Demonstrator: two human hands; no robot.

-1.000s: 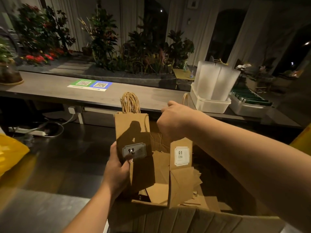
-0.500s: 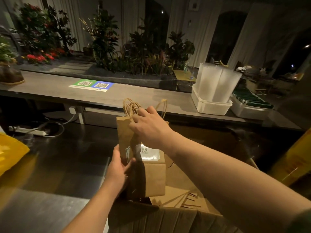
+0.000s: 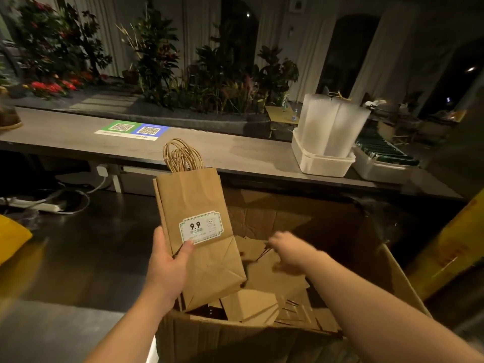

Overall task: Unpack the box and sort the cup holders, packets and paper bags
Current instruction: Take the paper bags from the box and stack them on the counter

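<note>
The left hand (image 3: 167, 268) holds a bundle of paper bags (image 3: 199, 231) upright above the near left corner of the open cardboard box (image 3: 235, 339). Its fingers are curled round the bundle's left edge, and the thumb (image 3: 184, 251) presses on the front just below a white label (image 3: 200, 227) marked 9.9. The twine handles (image 3: 182, 155) stand up from the top of the bundle. The right hand (image 3: 290, 254) reaches down into the box over a heap of flat bags (image 3: 264, 302) lying inside. It is blurred, so I cannot tell whether its fingers are apart or gripping anything. Beyond the box runs a long grey worktop (image 3: 235, 153). On its right end a white tub (image 3: 322, 163) carries tall translucent stacks (image 3: 332, 124), and just beside it a second tub (image 3: 377, 171) holds green packets (image 3: 385, 150). A sheet with two QR codes (image 3: 131, 129) lies further left.
</note>
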